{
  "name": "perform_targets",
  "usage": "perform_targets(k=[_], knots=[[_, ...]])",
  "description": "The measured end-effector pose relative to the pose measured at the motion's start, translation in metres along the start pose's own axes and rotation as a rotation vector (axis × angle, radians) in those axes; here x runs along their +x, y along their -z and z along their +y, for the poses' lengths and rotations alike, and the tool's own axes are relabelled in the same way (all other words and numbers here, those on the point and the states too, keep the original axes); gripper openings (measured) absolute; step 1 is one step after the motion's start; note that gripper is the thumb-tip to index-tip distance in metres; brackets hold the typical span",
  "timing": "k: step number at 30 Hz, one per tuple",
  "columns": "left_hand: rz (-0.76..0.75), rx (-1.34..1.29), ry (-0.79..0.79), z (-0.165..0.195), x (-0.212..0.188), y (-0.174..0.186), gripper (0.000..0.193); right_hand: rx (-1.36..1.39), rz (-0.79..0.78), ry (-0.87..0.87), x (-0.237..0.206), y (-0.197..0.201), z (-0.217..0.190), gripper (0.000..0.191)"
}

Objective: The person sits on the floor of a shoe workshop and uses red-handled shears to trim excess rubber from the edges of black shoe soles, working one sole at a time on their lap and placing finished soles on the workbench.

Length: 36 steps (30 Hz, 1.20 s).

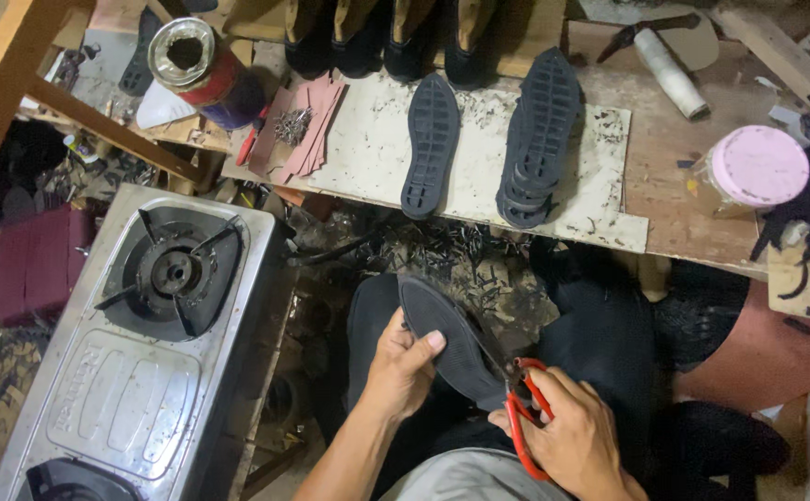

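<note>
Sole trimming over the lap
Left hand (403, 364) grips a black shoe sole (449, 340); right hand (574, 436) works red-handled scissors (522, 408) at its edge. Two more soles (433, 144) lie on the workbench (674, 204), near its front edge.

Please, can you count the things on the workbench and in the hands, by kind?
Single black soles: 2, one on bench, one in left hand
Sole stack: 1
Red-handled scissors, in right hand: 1
Pink-lidded jar: 1
Open tin: 1
Total: 6
</note>
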<state>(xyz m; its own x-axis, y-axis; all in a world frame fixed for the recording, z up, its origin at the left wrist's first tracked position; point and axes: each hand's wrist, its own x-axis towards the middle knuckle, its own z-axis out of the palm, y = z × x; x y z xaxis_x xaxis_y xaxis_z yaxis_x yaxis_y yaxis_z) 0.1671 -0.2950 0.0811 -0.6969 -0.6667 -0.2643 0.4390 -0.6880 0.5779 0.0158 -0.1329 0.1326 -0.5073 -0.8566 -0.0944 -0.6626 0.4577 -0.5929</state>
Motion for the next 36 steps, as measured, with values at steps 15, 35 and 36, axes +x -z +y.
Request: perform_targets(k=[15,35,36], knots=[[-0.012,-0.038,0.071,-0.007,-0.009,0.0,0.048,-0.027,0.041,0.124,0.005,0.006,-0.012,0.07],[-0.079,0.06,0.102,-0.002,-0.008,0.022,0.046,0.16,-0.086,0.154,-0.001,0.009,0.009,0.05],[-0.083,0.069,0.099,-0.003,-0.008,0.024,0.046,0.167,-0.091,0.136,-0.002,0.008,0.008,0.054]])
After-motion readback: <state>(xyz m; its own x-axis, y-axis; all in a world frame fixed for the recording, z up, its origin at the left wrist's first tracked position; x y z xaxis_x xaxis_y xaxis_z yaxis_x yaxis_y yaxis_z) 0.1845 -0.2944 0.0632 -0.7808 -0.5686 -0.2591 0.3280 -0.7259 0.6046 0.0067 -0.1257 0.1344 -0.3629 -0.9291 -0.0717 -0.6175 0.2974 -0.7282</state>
